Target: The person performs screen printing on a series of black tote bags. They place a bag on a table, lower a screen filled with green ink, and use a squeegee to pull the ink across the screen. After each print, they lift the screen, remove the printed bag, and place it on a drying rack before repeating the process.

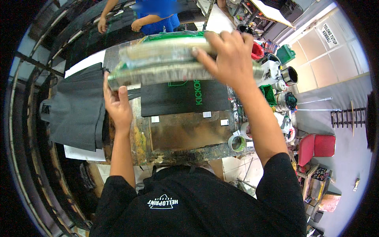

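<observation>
A screen printing frame (158, 76), smeared with green ink and blurred by motion, is tilted up above the table. My left hand (118, 104) grips its left corner, thumb on the near side. Across the frame lies a long pale bar that looks like a squeegee (169, 49); my right hand (229, 59) is closed over its right end, and whether those fingers also touch the frame I cannot tell. Under the raised frame a black fabric bag (169, 100) with a fresh-looking green print lies flat on a brown board (185, 136). The frame hides the bag's far part.
A pile of dark grey bags (77, 106) rests at the table's left. Ink tubs (237, 143) and cans (290, 75) crowd the right edge. Across the table stands a person in blue (158, 21). A red chair (316, 148) is at the right, dark racks (35, 130) at the left.
</observation>
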The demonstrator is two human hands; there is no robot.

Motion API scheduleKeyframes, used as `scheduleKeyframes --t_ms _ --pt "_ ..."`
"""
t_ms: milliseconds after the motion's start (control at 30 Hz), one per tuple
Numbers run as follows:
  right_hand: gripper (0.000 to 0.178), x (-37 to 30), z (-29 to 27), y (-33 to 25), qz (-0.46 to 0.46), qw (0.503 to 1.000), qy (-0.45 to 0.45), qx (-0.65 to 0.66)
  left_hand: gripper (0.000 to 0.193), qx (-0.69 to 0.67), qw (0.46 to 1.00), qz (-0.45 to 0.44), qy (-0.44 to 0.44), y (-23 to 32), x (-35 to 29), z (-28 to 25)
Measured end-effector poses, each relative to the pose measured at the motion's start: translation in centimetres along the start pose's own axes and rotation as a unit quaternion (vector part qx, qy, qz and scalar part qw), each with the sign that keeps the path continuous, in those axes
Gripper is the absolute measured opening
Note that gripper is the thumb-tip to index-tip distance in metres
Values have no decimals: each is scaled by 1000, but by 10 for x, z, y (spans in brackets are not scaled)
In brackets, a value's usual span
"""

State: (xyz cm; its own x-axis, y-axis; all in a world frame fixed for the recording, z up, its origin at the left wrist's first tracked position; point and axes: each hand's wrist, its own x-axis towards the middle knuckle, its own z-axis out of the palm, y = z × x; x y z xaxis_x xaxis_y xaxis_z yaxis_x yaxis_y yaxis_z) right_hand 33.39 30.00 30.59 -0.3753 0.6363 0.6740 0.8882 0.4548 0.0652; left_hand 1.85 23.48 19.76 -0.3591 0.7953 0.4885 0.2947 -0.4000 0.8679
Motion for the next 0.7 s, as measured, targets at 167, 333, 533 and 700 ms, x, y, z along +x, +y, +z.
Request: scheduleKeyframes --t_ms 167,333,533,700 --pt "51 37 -2 9 -18 1000 24 7 100 327 932 -111 -109 -131 -78 -16" --pt "55 61 -2 25 8 1000 1 14 91 448 849 -230 -159 -167 -141 -10" --pt "55 83 -8 26 12 999 -24 24 42 384 880 -252 -120 -157 -116 -5" --pt "59 98 -7 34 31 998 -31 35 28 264 950 -132 -105 -111 -28 4"
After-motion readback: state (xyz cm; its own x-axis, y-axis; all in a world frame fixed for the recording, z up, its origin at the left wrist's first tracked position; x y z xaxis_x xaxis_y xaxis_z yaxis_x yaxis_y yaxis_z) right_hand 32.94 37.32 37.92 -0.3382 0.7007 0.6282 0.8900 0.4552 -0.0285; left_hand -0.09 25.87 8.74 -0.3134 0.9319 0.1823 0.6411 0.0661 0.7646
